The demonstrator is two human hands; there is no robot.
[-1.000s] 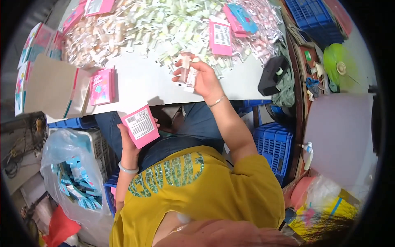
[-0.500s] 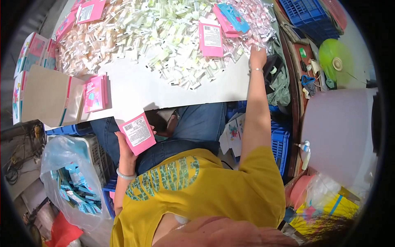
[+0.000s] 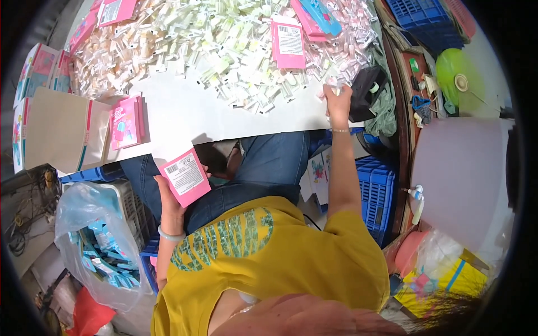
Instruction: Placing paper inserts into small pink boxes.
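In my left hand [image 3: 172,203] is a flat pink packet [image 3: 185,178] with a white barcode label, held over my lap at the table's near edge; my fingers are wrapped round its sides. My right hand [image 3: 338,105] is above the near right part of the table, fingertips pinched on a few small clear sachets [image 3: 334,85] with a pinkish tint. Exactly how many is hard to make out. Beyond it spreads a heap of similar sachets [image 3: 246,61], shading from orange through green to pink. Another pink packet [image 3: 289,47] lies on the heap, beside a blue packet [image 3: 322,17].
A black holder [image 3: 367,92] stands close to my right hand. To the left, an open carton [image 3: 61,126] sits near stacked pink packets [image 3: 124,124]. Below it, a clear bag [image 3: 106,246] holds blue packets. Blue crates [image 3: 376,193] flank my legs. A green fan [image 3: 459,81] is at right.
My right hand has drawn back from the pink end of the heap toward me and slightly left, with small sachets now in its fingers. My left hand keeps the pink packet nearly still.
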